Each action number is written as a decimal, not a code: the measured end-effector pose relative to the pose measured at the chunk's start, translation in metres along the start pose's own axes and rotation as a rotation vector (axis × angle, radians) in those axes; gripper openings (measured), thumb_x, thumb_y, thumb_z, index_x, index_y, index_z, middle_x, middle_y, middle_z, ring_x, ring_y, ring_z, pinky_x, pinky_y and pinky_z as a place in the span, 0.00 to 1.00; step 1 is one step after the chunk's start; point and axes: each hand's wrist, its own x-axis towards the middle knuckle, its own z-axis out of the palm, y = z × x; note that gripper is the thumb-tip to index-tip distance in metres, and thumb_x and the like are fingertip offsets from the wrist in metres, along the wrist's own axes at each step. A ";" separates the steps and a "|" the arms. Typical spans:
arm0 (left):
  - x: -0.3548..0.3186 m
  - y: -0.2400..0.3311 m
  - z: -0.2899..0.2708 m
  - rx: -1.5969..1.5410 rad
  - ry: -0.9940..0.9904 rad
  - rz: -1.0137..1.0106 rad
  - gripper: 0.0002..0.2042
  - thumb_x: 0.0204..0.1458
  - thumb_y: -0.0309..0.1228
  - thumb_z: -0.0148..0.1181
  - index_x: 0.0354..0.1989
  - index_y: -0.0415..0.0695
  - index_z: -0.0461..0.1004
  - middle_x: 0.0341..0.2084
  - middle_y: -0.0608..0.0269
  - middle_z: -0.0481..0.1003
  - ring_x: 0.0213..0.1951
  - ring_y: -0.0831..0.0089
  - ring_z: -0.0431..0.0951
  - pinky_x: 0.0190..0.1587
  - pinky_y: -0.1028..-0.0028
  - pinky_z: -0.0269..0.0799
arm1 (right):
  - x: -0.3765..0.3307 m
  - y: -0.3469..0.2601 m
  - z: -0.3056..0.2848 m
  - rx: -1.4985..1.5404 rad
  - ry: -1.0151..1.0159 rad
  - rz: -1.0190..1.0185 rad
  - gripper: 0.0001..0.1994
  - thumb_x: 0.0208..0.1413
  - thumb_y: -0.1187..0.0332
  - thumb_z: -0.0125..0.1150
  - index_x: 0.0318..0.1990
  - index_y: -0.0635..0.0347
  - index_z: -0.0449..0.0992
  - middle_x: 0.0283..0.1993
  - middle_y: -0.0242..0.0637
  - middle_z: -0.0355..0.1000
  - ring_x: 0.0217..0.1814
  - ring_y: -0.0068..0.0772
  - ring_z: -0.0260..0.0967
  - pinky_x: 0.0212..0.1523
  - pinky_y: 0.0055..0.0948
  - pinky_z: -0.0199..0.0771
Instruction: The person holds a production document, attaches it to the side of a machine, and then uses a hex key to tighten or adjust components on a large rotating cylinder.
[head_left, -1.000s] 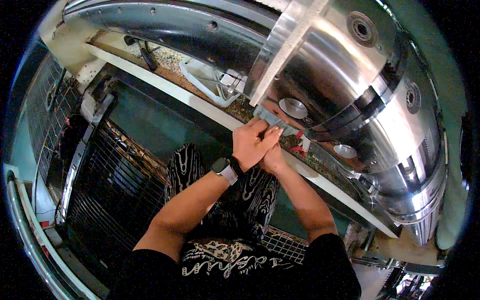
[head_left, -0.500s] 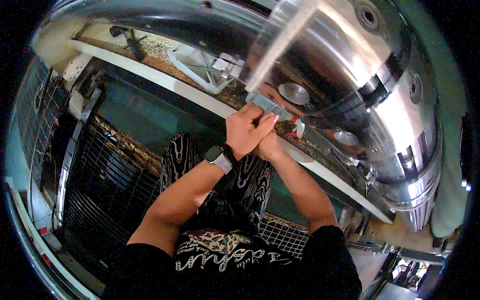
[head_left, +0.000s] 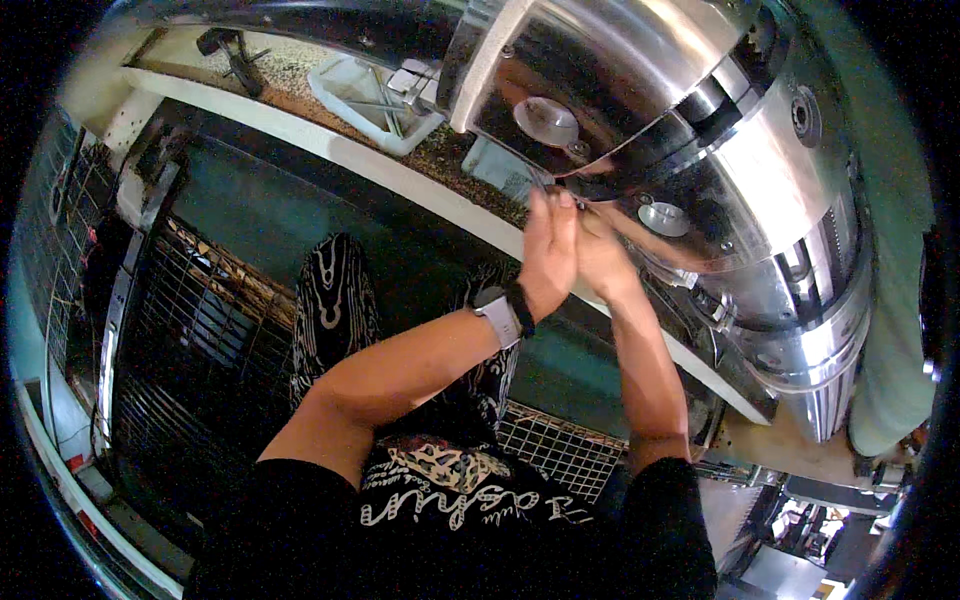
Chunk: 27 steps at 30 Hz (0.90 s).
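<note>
My left hand (head_left: 552,248) and my right hand (head_left: 603,258) are pressed together below the lower edge of a large shiny metal cylinder (head_left: 640,60). The left fingers point up and away from me, close together, and a thin sliver shows at their tips. What the fingers hold is too small and blurred to name. The right fingers are mostly hidden behind the left hand. Just left of the fingertips, a small pale blue-grey box (head_left: 497,168) lies on the grimy ledge.
A pale plastic tray (head_left: 352,98) with thin rods stands further left, near a dark metal tool (head_left: 232,62). The ledge's white front edge (head_left: 330,150) runs across ahead of my knees. A wire grid (head_left: 560,440) lies below. Round metal cups (head_left: 546,122) are set in the cylinder.
Both hands have moved right, away from the small box, which now lies uncovered. My left fingers have straightened from a bent grip. The whole view has shifted slightly.
</note>
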 end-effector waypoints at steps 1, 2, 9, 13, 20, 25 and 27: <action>0.004 -0.005 0.005 -0.058 -0.019 0.055 0.18 0.59 0.40 0.40 0.44 0.33 0.58 0.34 0.48 0.68 0.38 0.61 0.68 0.45 0.65 0.62 | 0.000 0.010 0.000 -0.046 0.100 -0.106 0.17 0.58 0.59 0.45 0.39 0.65 0.73 0.37 0.52 0.71 0.40 0.48 0.70 0.40 0.39 0.67; 0.005 -0.014 0.010 -0.118 -0.043 0.104 0.18 0.59 0.39 0.40 0.44 0.33 0.56 0.35 0.49 0.68 0.38 0.61 0.68 0.45 0.66 0.62 | -0.003 0.022 -0.001 -0.091 0.203 -0.207 0.16 0.58 0.60 0.46 0.38 0.66 0.72 0.35 0.51 0.71 0.38 0.47 0.70 0.38 0.38 0.68; 0.013 -0.008 -0.037 0.240 -0.540 -0.015 0.19 0.58 0.40 0.43 0.48 0.35 0.59 0.41 0.51 0.69 0.46 0.60 0.69 0.51 0.66 0.61 | -0.014 0.008 0.033 0.011 0.404 -0.094 0.16 0.59 0.60 0.47 0.42 0.65 0.69 0.33 0.53 0.71 0.36 0.51 0.71 0.38 0.39 0.68; 0.017 0.023 -0.070 0.196 -0.416 -0.041 0.15 0.58 0.37 0.44 0.44 0.36 0.64 0.36 0.55 0.70 0.40 0.68 0.70 0.45 0.71 0.64 | -0.021 -0.012 0.053 -0.314 0.476 -0.187 0.10 0.58 0.60 0.49 0.37 0.58 0.65 0.26 0.54 0.70 0.28 0.60 0.69 0.25 0.50 0.67; 0.014 0.038 -0.105 0.026 -0.496 -0.097 0.13 0.58 0.37 0.47 0.39 0.38 0.70 0.34 0.62 0.73 0.33 0.77 0.72 0.37 0.78 0.69 | -0.031 -0.007 0.081 -0.360 0.534 -0.363 0.08 0.56 0.66 0.52 0.32 0.60 0.66 0.19 0.46 0.68 0.19 0.51 0.68 0.20 0.40 0.67; 0.003 0.062 -0.118 0.494 -0.436 0.506 0.11 0.55 0.34 0.49 0.32 0.38 0.71 0.33 0.53 0.69 0.37 0.58 0.70 0.41 0.67 0.67 | -0.033 -0.013 0.096 -0.424 0.526 -0.462 0.08 0.47 0.75 0.56 0.37 0.63 0.69 0.41 0.54 0.65 0.45 0.55 0.64 0.43 0.45 0.65; -0.009 0.090 -0.126 0.551 -0.466 0.672 0.08 0.50 0.32 0.54 0.30 0.40 0.70 0.34 0.54 0.67 0.39 0.56 0.68 0.41 0.65 0.67 | -0.028 -0.017 0.097 -0.403 0.573 -0.445 0.12 0.45 0.72 0.57 0.39 0.63 0.67 0.43 0.49 0.65 0.46 0.48 0.62 0.44 0.38 0.65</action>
